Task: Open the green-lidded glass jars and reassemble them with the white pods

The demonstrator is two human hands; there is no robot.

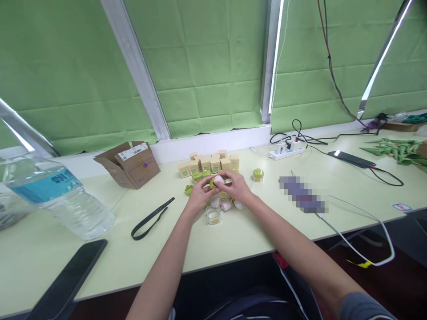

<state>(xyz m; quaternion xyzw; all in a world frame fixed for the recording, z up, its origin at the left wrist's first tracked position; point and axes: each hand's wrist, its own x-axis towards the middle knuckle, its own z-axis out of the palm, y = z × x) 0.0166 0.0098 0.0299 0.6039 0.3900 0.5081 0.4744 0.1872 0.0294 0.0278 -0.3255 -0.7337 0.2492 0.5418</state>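
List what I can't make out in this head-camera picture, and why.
Head view: green piece and pale piece, partly hidden by the left hand and right hand.
Head view: dark phone, near end cut off by the bottom edge.
Head view: box label, print too small to read.
Head view: pixelated item, details masked by blocks.

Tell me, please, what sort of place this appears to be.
Probably an indoor workroom: a long table bears a cluster of small boxes, and a power strip lies there too.
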